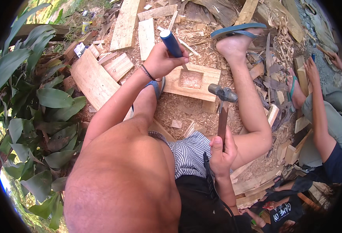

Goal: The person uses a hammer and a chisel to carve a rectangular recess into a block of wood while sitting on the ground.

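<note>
A wooden block [171,83] with a square recess [191,79] cut in its face lies on the ground between my feet. My left hand [163,59] is closed round the blue handle of a chisel [171,44]. The chisel's tip points down at the recess's upper left edge; whether it touches the wood I cannot tell. My right hand [222,153] grips the wooden handle of a hammer [222,120]. Its metal head is raised, showing over the block's right side in the picture, apart from the chisel.
Wood shavings [174,112] cover the ground among loose boards [95,79] and offcuts. Large-leaved plants [54,103] stand at left. On the right, a co-worker [322,124] sits close by with a hand at a chisel-like tool; another person [281,211] is at lower right.
</note>
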